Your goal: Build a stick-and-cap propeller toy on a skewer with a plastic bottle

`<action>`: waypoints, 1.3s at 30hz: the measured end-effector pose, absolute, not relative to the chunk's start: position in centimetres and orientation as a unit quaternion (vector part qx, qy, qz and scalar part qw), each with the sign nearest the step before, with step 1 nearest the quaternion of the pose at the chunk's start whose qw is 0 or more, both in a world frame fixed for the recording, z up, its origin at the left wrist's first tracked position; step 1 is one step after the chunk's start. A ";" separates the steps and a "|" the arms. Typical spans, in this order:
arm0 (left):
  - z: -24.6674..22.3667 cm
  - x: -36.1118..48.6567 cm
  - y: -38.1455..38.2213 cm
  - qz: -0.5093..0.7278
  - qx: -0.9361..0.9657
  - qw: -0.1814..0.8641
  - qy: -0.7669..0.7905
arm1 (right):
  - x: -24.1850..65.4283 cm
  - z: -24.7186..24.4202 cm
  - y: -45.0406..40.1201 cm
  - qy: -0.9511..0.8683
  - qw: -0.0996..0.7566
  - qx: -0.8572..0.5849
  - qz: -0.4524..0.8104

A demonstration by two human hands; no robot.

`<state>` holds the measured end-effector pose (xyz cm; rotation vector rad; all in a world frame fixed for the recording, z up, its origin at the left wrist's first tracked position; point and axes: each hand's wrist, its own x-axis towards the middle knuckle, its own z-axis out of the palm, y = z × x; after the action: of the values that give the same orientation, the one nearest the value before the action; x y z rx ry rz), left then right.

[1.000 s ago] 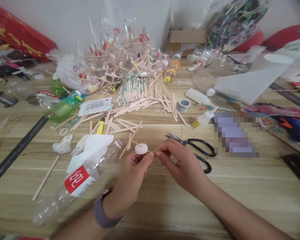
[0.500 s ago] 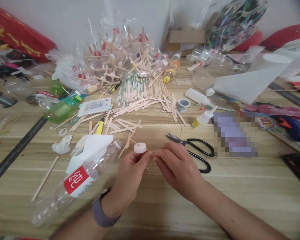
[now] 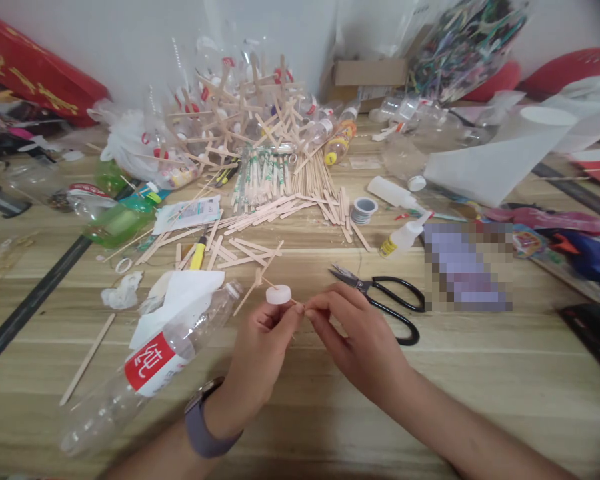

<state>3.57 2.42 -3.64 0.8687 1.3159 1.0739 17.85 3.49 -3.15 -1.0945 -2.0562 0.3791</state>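
My left hand point(image 3: 265, 347) is closed around a white bottle cap point(image 3: 279, 295), which faces up above my curled fingers. A thin wooden stick point(image 3: 269, 283) passes through the cap, and crossed craft sticks point(image 3: 258, 279) are joined at its far end. My right hand point(image 3: 350, 333) pinches the near end of the thin stick, thumb and forefinger meeting beside my left thumb. The fingertips hide most of that end. Black-handled scissors point(image 3: 380, 293) lie just beyond my right hand. A clear plastic bottle point(image 3: 155, 360) with a red and white label lies left of my left hand.
Loose craft sticks point(image 3: 260, 217) spread across the middle of the table, with a yellow-handled tool point(image 3: 199, 255) among them. A wire spool point(image 3: 364, 211) and a glue bottle point(image 3: 404, 239) stand at right. Clear bottles with crossed sticks point(image 3: 245, 107) crowd the back.
The whole view has shifted slightly. Both hands keep nearly the same pose at the cap and stick.
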 end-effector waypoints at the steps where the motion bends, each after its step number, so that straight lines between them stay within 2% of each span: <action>1: -3.6 3.6 2.4 0.456 0.375 0.579 0.563 | 17.9 -3.1 3.6 -0.805 0.381 -0.429 0.148; 4: -3.6 3.6 2.4 0.451 0.379 0.584 0.558 | 18.0 -2.9 3.8 -0.794 0.385 -0.438 0.170; 12: -3.8 3.3 2.7 0.441 0.407 0.597 0.532 | 18.1 -2.0 4.0 -0.721 0.322 -0.490 0.370; 19: -3.7 3.1 2.7 0.438 0.407 0.605 0.526 | 18.1 -2.1 3.9 -0.724 0.312 -0.489 0.373; 27: -3.7 2.4 2.9 0.417 0.437 0.613 0.509 | 18.3 -2.2 3.8 -0.763 0.329 -0.472 0.296; 34: -3.6 2.3 3.2 0.401 0.425 0.637 0.503 | 18.2 -1.8 4.0 -0.679 0.321 -0.476 0.458; 39: -3.5 2.4 3.1 0.395 0.421 0.639 0.509 | 18.0 -1.9 4.1 -0.668 0.324 -0.492 0.455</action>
<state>2.45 3.06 -3.45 0.9616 1.1608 0.9015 17.98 4.11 -1.90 -1.2904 -1.7518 1.1930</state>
